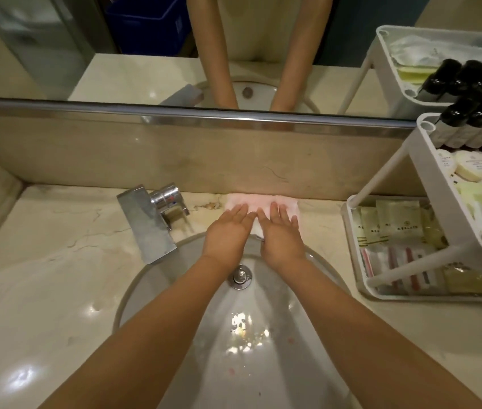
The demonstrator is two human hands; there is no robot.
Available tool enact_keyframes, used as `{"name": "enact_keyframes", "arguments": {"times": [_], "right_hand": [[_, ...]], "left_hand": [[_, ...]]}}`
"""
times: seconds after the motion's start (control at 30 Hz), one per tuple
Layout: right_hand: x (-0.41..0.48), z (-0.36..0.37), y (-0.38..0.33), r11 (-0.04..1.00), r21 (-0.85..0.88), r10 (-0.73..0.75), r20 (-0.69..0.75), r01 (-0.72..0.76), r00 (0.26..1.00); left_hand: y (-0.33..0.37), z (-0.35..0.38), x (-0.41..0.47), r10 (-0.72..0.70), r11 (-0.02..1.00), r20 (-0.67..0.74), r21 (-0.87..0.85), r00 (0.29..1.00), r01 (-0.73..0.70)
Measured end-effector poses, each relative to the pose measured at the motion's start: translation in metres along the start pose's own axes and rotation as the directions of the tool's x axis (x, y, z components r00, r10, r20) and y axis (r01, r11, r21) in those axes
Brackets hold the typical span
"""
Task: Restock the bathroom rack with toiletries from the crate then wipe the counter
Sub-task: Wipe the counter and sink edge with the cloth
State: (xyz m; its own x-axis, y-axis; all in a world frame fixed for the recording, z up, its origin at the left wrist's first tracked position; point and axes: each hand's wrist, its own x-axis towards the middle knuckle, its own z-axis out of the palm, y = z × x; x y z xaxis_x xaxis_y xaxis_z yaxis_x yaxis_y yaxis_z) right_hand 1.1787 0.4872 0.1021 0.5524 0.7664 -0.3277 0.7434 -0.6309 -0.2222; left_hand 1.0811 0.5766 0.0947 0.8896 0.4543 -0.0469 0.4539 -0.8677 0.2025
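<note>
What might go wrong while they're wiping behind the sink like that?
The left hand and right hand press flat on the pink cloth. Its near edge reaches the rim of the sink, so it may slide into the basin. Sweeping right could bump the rack; sweeping left, the faucet.

Cream veined marble counter (42, 261): polished, smooth, glossy.
White oval ceramic basin (263, 364): glazed, shiny.
Angular chrome metal faucet (157, 214): mirror-bright.
Round chrome drain plug (240, 277): same finish.
Pale pink terry cloth (263, 200): soft, nubbly, matt.
White plastic two-tier rack (381, 175): smooth, satin.
Black plastic bottle caps (475, 113): glossy.
Cream sachets (393, 225): slick film wrappers.
Steel mirror trim (192, 113): brushed.
</note>
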Motion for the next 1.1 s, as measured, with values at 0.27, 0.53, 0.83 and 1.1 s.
{"name": "enact_keyframes", "arguments": {"times": [0.27, 0.53, 0.83, 1.1], "right_hand": [[0.009, 0.007, -0.043, 0.99, -0.021, -0.137, 0.031, 0.138, 0.99], [0.013, 0.013, -0.084, 0.951, -0.074, -0.296, 0.079, 0.301, 0.952], [0.012, 0.003, -0.067, 0.947, -0.125, -0.291, 0.052, 0.296, 0.955], [0.0, -0.011, -0.013, 0.978, -0.11, -0.174, 0.029, 0.176, 0.984]], "left_hand": [[-0.034, 0.003, -0.031, -0.208, 0.973, -0.028, -0.111, 0.978, 0.204], [-0.063, 0.004, -0.055, -0.325, 0.943, -0.019, -0.08, 0.945, 0.323], [-0.044, -0.001, -0.026, -0.378, 0.902, 0.068, -0.195, 0.923, 0.384], [-0.004, 0.003, -0.019, -0.154, 0.988, 0.013, -0.012, 0.988, 0.154]]}}
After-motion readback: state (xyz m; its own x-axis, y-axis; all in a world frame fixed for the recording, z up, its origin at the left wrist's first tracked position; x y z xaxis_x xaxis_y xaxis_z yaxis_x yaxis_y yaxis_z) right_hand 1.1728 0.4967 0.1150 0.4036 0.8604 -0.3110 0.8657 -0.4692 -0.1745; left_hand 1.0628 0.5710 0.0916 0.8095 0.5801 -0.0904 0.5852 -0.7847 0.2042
